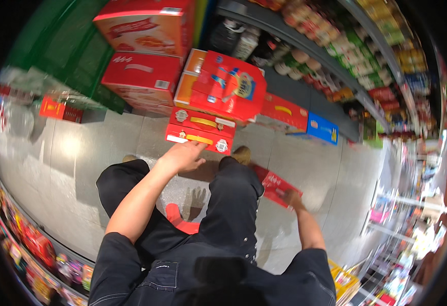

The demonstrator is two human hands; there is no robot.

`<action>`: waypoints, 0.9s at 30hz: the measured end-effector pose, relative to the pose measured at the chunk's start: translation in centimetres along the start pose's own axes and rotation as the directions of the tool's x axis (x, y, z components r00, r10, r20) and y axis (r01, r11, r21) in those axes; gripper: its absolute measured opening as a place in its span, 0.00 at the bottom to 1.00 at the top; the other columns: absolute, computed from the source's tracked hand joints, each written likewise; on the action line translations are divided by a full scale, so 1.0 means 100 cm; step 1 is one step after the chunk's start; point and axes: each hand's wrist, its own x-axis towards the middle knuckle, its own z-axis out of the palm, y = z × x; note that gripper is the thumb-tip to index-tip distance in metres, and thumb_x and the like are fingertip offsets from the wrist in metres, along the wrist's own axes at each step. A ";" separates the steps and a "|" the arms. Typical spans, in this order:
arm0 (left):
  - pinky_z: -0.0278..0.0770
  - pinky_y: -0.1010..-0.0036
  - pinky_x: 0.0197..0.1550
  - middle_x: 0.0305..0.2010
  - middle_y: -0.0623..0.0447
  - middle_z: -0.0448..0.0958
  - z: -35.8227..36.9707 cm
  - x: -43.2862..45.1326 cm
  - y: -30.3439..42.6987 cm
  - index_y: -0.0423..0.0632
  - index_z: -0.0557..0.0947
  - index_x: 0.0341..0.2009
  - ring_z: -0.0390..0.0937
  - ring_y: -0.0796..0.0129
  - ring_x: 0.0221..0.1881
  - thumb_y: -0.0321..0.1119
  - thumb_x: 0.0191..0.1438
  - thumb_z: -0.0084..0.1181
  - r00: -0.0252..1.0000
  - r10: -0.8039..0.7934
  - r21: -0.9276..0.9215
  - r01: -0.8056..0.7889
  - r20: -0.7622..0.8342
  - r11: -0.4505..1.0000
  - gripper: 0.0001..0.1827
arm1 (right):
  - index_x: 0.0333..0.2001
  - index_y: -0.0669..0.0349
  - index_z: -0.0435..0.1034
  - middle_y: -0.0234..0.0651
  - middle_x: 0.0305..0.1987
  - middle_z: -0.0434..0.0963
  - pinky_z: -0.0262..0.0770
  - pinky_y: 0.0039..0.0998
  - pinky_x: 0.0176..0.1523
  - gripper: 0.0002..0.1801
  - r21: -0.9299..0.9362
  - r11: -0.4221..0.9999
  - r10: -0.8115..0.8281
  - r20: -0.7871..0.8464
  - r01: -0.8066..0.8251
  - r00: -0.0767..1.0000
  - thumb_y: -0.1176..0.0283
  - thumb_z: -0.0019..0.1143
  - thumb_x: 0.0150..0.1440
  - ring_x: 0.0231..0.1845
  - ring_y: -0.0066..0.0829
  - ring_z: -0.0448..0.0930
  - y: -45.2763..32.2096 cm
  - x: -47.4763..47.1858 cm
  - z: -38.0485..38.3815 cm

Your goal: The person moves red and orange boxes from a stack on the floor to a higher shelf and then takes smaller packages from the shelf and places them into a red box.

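My left hand (181,156) reaches to the front one of two red gift cartons (173,132) standing side by side. Its fingertips are at the yellow plastic handle (195,139), thumb apart; no closed grip around the handle shows. Off to the right, my right hand (292,197) has hold of a red carton (271,181) by its top, near the handle. That carton is blurred and sits beside my right knee; whether it touches the floor I cannot tell. Behind the two cartons, a larger red box (227,86) with printed pictures lies across an orange-sided carton (185,90).
Red cartons (141,72) are stacked by a green cabinet (61,53). Another red carton (284,111) and a blue box (322,128) line the grey shelf rack (315,42). A red stool (185,223) is beneath me. Packaged goods (41,244) fill the shelf at lower left.
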 end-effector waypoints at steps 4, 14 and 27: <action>0.76 0.54 0.61 0.58 0.37 0.77 0.013 -0.014 -0.008 0.44 0.72 0.65 0.76 0.43 0.60 0.47 0.61 0.60 1.000 0.004 -0.020 -0.004 0.012 1.000 0.32 | 0.36 0.60 0.84 0.53 0.37 0.84 0.80 0.48 0.48 0.40 0.098 0.967 0.246 -0.101 -0.237 0.964 0.29 0.51 0.58 0.44 0.52 0.86 -0.094 -0.040 -0.099; 0.78 0.54 0.57 0.50 0.40 0.81 0.008 -0.035 -0.002 0.44 0.77 0.57 0.79 0.45 0.56 0.43 0.60 0.58 0.950 0.075 -0.134 -0.120 -0.304 0.984 0.24 | 0.17 0.69 0.74 0.47 0.13 0.73 0.70 0.42 0.26 0.33 0.201 0.977 0.159 -0.486 -0.067 0.859 0.48 0.67 0.58 0.14 0.39 0.72 -0.224 -0.190 -0.347; 0.46 0.48 0.79 0.80 0.27 0.23 -0.090 -0.060 -0.024 0.49 0.35 0.79 0.31 0.32 0.81 0.47 0.62 0.65 0.213 -0.592 -0.620 -0.420 -0.777 0.663 0.59 | 0.21 0.70 0.75 0.33 0.15 0.74 0.65 0.30 0.22 0.30 -0.090 0.886 -0.403 -0.638 0.456 0.656 0.51 0.64 0.62 0.17 0.18 0.70 -0.494 -0.127 -0.589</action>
